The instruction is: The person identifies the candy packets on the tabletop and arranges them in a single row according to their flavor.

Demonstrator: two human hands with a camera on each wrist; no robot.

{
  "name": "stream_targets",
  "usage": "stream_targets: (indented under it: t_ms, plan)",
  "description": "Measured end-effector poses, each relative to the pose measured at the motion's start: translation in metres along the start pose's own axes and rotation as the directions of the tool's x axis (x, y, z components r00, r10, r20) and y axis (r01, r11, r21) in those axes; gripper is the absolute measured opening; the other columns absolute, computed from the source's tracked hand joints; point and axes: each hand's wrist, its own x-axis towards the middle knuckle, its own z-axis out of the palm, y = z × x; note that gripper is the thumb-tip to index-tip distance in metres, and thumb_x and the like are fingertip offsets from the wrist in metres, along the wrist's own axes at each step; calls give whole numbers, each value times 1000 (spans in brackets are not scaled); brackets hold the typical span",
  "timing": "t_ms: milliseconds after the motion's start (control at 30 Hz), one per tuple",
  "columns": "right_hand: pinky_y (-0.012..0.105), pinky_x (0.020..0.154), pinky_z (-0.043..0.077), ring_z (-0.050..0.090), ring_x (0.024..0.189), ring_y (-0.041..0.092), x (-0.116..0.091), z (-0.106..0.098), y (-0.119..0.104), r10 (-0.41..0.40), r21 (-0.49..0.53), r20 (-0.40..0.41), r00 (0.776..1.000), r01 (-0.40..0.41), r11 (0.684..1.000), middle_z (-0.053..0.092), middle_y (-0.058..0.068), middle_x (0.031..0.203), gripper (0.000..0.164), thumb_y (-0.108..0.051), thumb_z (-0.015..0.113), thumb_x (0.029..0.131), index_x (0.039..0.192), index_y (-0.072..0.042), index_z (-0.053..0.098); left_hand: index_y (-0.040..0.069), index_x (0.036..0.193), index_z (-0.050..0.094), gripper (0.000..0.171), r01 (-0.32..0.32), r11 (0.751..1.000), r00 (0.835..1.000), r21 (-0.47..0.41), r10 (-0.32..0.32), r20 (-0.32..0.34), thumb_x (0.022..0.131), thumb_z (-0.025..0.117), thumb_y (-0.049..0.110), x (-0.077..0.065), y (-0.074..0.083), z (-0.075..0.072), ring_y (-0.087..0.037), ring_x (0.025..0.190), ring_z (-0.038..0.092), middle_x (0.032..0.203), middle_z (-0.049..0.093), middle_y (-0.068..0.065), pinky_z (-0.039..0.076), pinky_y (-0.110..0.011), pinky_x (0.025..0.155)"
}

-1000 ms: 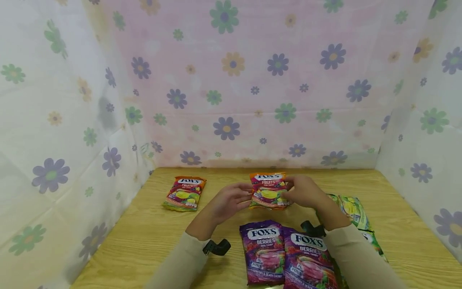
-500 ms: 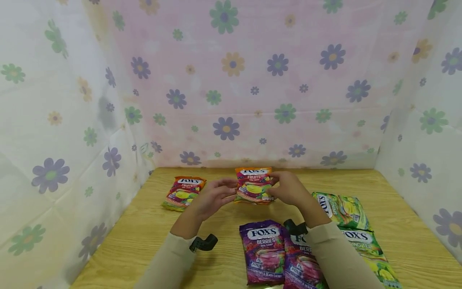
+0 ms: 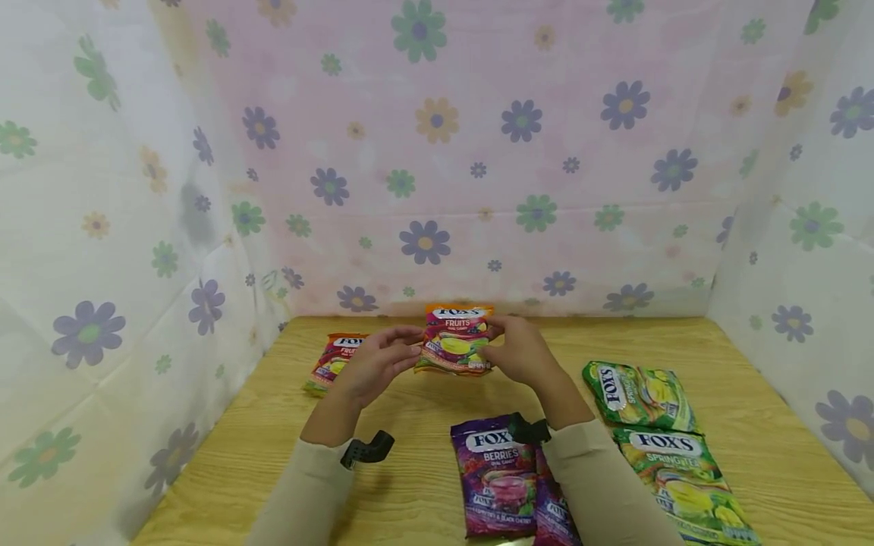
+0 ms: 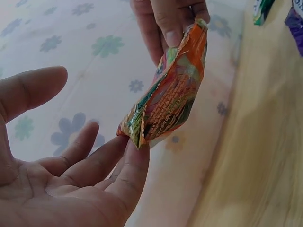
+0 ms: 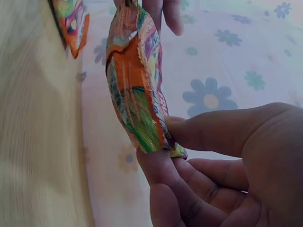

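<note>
An orange-topped Fox's Fruits candy bag (image 3: pixel 456 345) is held up over the back of the table, its front facing me. My right hand (image 3: pixel 524 355) pinches its right edge between thumb and fingers, clearly seen in the right wrist view. At the opposite edge, my left hand (image 3: pixel 372 370) touches the bag (image 4: pixel 173 97) with extended fingertips, while its thumb stays apart from it. A second Fruits bag (image 3: pixel 322 373) lies at the back left, partly hidden behind the left hand.
Two purple Fox's Berries bags, one nearer the middle (image 3: pixel 493 481) and one (image 3: pixel 551 504) partly covered by the right sleeve, lie at the front. Two green Spring Tea bags, an upper (image 3: pixel 645 398) and a lower (image 3: pixel 690 485), lie at right. Flowered cloth (image 3: pixel 478 174) encloses the wooden table (image 3: pixel 410 447).
Both hands have moved left and slightly back with the Fruits bag between them. The green bags at right have come into fuller view, and the left hand now covers part of the other Fruits bag.
</note>
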Motion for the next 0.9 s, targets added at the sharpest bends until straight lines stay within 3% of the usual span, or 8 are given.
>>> stream_targets:
  t_ms: [200, 400, 667, 900]
  plan:
    - [28, 58, 51, 62, 78, 18, 5, 13, -17, 27, -7, -25, 999, -27, 1000, 70, 8, 115, 62, -20, 80, 88, 145, -7, 59, -8, 150, 38, 50, -39, 999, 999, 34, 39, -17, 105, 54, 7, -6, 7, -16, -20, 130, 56, 154, 41, -22, 42, -46, 119]
    - [28, 60, 52, 61, 87, 21, 10, 25, -35, 71, -6, -21, 997, -71, 997, 68, 6, 111, 59, -20, 80, 87, 142, -4, 61, -8, 149, 40, 49, -33, 999, 999, 25, 34, -40, 106, 55, 10, -9, 9, -33, -13, 123, 60, 147, 48, -15, 48, -34, 113]
    - [26, 52, 45, 58, 72, 18, 18, 50, -42, 75, 25, -5, 997, -75, 997, 68, 6, 111, 64, -16, 77, 88, 148, -7, 57, -9, 150, 40, 50, -14, 997, 995, 74, 20, -94, 109, 53, 18, -13, 7, -53, -15, 129, 58, 147, 50, -13, 52, -27, 107]
    - [26, 50, 41, 52, 62, 14, 25, 71, -37, 73, 58, 6, 997, -74, 996, 67, 7, 108, 62, -13, 77, 89, 147, -5, 57, -8, 149, 42, 49, 25, 998, 990, 53, -17, -141, 109, 52, 19, -13, 2, -64, -21, 131, 57, 144, 56, -11, 53, -25, 104]
